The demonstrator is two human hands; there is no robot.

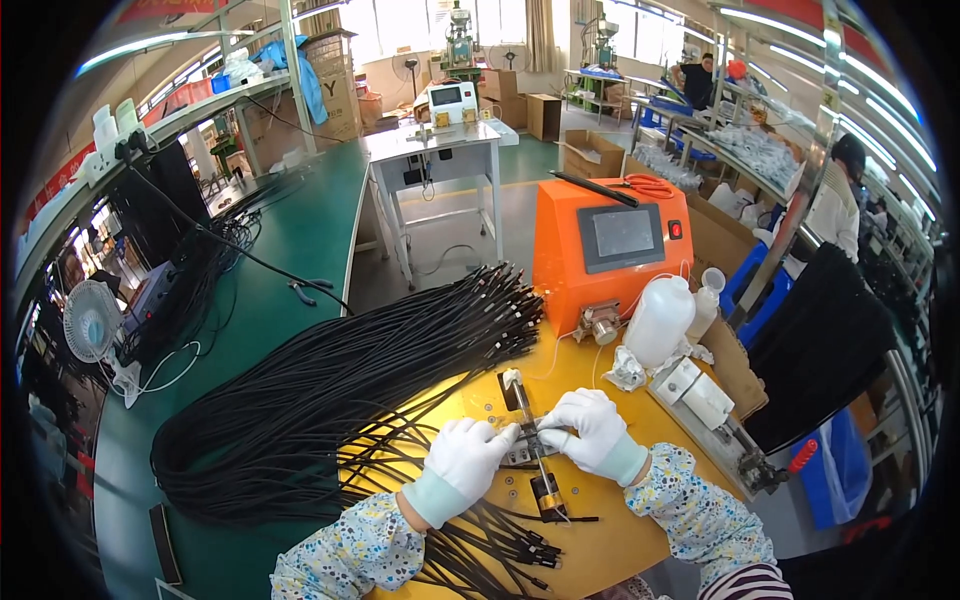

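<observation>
Both my hands wear white gloves and meet over a small metal fixture [518, 455] on the yellow work plate [610, 520]. My left hand [468, 465] has its thumb and forefinger closed at the fixture, seemingly on a thin black cable. From the right, my right hand [590, 432] pinches at the same spot; its fingertips hide what lies between them. A narrow clear-and-black bar [518, 400] runs lengthwise through the fixture between my hands. Left of them lies a large looped bundle of black cables [330, 390]; more cable ends [525, 550] lie near my left wrist.
Beyond my hands stands an orange machine [560, 250] with a screen. White bottles [660, 320] and a clamp with a red handle [803, 456] are at the right. Pliers [310, 290] and a fan [92, 320] are on the left. A person [840, 195] is at the far right.
</observation>
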